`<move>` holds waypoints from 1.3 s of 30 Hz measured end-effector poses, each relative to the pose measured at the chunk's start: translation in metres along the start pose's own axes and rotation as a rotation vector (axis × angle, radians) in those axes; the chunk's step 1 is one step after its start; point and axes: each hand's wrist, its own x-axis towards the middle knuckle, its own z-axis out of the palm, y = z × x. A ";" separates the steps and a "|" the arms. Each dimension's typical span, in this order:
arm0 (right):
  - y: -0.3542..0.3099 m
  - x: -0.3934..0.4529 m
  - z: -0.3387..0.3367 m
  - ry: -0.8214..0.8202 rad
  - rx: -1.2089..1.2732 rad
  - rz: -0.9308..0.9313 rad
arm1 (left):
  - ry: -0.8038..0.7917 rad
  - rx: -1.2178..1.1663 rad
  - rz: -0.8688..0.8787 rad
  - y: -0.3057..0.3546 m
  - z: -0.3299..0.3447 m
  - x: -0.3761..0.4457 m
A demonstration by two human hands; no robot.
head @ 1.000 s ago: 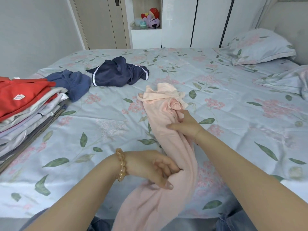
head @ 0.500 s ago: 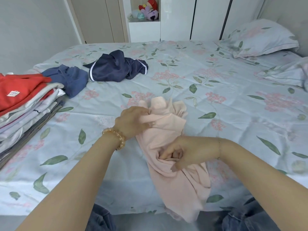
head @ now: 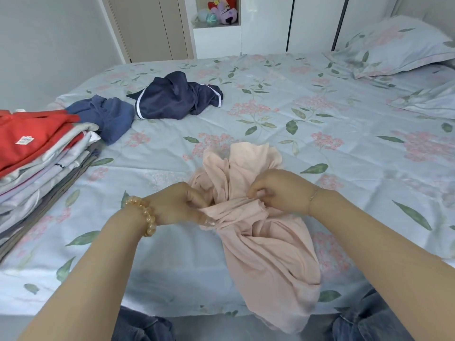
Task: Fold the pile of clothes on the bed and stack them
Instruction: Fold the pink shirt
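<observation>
Both hands now closer together, left hand and right hand fingers pinching pink garment.

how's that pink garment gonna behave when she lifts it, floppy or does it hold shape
Probably very floppy: the pink garment bunches into soft folds where the left hand and right hand pinch it. Its lower end droops over the bed edge, so it will likely sag. It looks thin and light.

- A floral pillow lies at the far right, ahead of me.
- Plush toys sit in a white shelf niche beyond.
- Beige closet doors stand beside it.
</observation>
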 end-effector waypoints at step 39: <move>-0.037 0.031 -0.012 0.088 0.145 -0.011 | 0.363 -0.779 -0.332 -0.065 -0.034 -0.052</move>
